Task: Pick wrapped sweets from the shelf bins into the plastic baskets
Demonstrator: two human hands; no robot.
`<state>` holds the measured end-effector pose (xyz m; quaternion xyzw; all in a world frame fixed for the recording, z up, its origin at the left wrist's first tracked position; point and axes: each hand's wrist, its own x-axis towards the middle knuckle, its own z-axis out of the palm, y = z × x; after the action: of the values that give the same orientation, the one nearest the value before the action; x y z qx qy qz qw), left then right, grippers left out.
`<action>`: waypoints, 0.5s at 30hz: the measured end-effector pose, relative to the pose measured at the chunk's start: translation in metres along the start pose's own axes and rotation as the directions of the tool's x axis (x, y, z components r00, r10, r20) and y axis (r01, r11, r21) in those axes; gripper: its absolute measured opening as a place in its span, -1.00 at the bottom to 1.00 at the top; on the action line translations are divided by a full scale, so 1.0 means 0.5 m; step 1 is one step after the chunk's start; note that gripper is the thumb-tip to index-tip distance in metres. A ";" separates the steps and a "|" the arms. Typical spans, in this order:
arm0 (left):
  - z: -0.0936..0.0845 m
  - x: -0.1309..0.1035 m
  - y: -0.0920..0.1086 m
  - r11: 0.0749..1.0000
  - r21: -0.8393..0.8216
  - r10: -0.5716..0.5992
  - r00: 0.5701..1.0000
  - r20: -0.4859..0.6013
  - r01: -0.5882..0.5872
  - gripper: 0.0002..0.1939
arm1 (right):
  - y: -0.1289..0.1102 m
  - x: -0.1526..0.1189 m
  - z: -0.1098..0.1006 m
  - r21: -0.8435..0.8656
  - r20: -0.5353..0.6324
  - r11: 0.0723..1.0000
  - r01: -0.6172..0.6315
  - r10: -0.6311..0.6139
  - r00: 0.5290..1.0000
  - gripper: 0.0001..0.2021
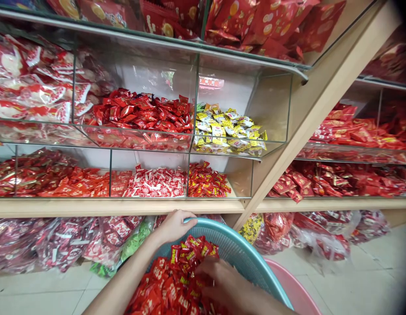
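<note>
A blue plastic basket [266, 267] stands below me, filled with red-wrapped candies [170, 280], some with yellow lettering. My left hand [176, 225] grips its far rim, the thumb lying over the edge. Down in the basket, my right hand [219, 280] touches the candies on the right side of the heap. Motion smears its fingers, so I cannot make out whether it holds any. Just beyond the rim, a glass-fronted shelf bin holds small red and yellow candies [207, 180].
Wooden shelves [124, 208] with glass dividers hold red candies [143, 109], yellow-and-white packets [222, 124] and red-and-white candies [158, 181]. Bagged candies [68, 240] lie beneath on the tiled floor [354, 280]. A pink basin [291, 284] sits behind the basket, and a slanted wooden post [308, 113] rises at right.
</note>
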<state>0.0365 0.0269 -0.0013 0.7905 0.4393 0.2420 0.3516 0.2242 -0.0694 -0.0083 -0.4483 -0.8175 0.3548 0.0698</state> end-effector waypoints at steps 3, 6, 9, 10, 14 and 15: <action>-0.002 -0.002 0.004 1.000 0.012 -0.009 1.000 -0.012 0.009 -0.65 | 0.001 0.006 0.018 -0.060 0.035 0.997 0.038 -0.036 0.999 -0.79; -0.005 -0.003 0.008 1.000 0.025 -0.011 1.000 -0.021 0.011 -0.65 | -0.004 0.015 0.020 -0.133 0.034 0.988 0.078 -0.075 0.997 -0.85; -0.007 -0.003 0.009 0.999 0.037 -0.008 1.000 -0.019 0.009 -0.66 | -0.011 0.022 0.017 -0.239 0.008 0.964 0.115 -0.116 0.993 -0.86; -0.007 -0.003 0.009 0.999 0.042 -0.012 1.000 -0.018 0.013 -0.66 | -0.013 0.025 0.016 -0.280 0.002 0.952 0.122 -0.127 0.992 -0.86; -0.005 -0.003 0.005 0.998 0.059 -0.036 0.999 -0.023 0.037 -0.66 | -0.008 0.032 0.022 -0.442 0.012 0.885 0.148 -0.160 0.987 -0.78; -0.005 -0.004 0.004 0.997 0.061 -0.037 0.999 -0.025 0.039 -0.66 | -0.005 0.033 0.026 -0.472 0.008 0.869 0.151 -0.167 0.986 -0.76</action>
<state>0.0350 0.0254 0.0016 0.7894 0.4657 0.2312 0.3264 0.2072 -0.0640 -0.0198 -0.3890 -0.9118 0.1313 0.0014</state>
